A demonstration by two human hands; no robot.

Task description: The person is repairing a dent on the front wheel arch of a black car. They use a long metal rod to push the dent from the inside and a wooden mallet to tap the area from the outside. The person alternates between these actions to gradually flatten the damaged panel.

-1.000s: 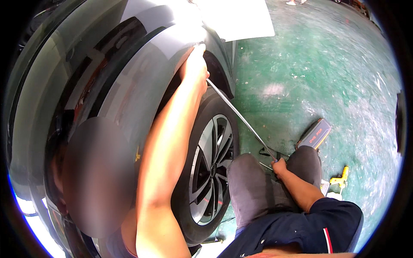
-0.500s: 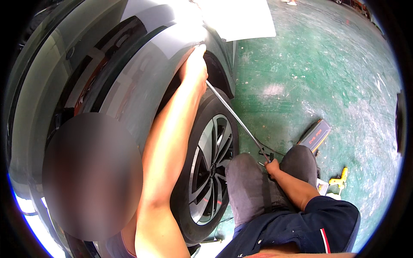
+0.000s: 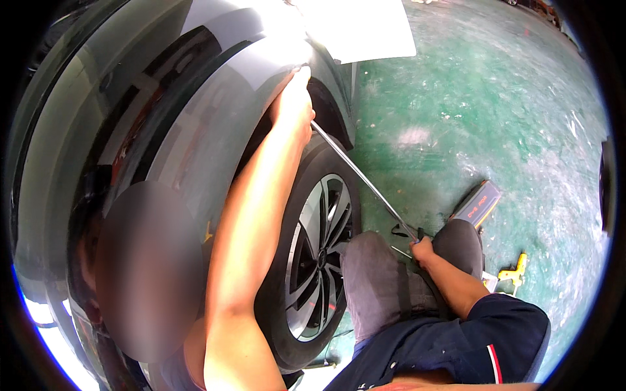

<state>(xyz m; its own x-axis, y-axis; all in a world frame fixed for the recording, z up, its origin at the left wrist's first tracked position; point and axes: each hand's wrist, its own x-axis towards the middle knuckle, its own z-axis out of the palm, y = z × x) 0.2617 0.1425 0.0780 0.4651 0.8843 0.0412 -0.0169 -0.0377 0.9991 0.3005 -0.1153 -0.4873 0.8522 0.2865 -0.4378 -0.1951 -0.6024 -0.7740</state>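
Note:
A long metal rod point(image 3: 365, 179) slants from between my knees up to the car's wheel arch. My right hand point(image 3: 422, 250) is closed round its lower end, near a dark handle piece. At the edge of the dark grey fender point(image 3: 215, 117), my left hand point(image 3: 293, 104) is closed where the rod passes under the arch. Its fingers curl round the rod and the fender lip, partly hidden. Beyond the left hand the rod's far end is out of sight. Below my left arm stands the wheel point(image 3: 323, 257), with a black tyre and silver-and-black spokes.
A bright white panel point(image 3: 365, 29) stands beyond the fender. On the green floor point(image 3: 443, 124) at my right lie a grey oblong case point(image 3: 476, 202) and a yellow gun-shaped tool point(image 3: 515, 270). A thin rod point(image 3: 402, 252) shows beside my knees.
My right hand has shifted slightly right and up with the rod's lower end. My left hand stays at the wheel arch.

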